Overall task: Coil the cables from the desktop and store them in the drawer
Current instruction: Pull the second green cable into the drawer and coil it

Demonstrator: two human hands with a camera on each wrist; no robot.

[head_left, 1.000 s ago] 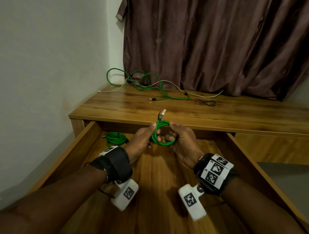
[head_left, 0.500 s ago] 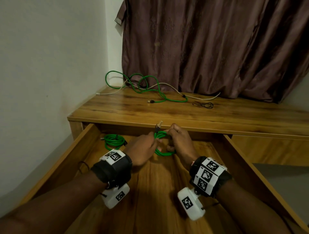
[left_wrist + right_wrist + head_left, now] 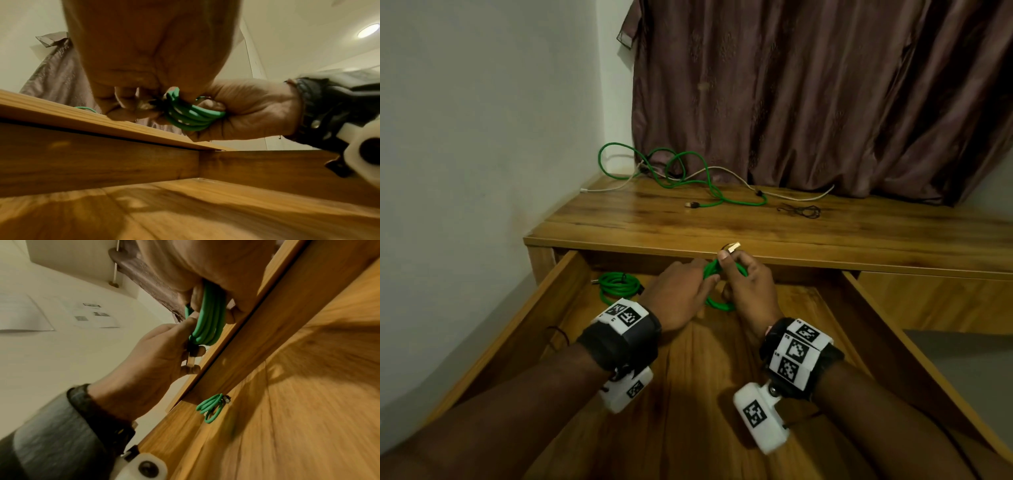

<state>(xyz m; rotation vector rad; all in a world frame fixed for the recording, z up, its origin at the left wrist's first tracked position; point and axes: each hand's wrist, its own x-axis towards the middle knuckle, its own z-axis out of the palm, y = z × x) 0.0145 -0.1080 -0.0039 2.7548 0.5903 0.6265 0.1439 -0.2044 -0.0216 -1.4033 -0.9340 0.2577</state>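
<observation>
Both hands hold a small coil of green cable above the open drawer, just before the desk's front edge. My left hand grips the coil's left side; in the right wrist view it also holds a plug end. My right hand pinches the cable just below its gold plug and curls round the coil. A second green coil lies in the drawer's back left corner. On the desktop lie a loose green cable, a white cable and a thin black cable.
A white wall runs along the left and a brown curtain hangs behind the desk. The drawer's wooden floor shows bare under my wrists. A small dark loop lies by the drawer's left wall.
The plug that stood above my left fingers is now pinched by my right hand. Both hands have drawn closer together on the coil, with my left palm turned down.
</observation>
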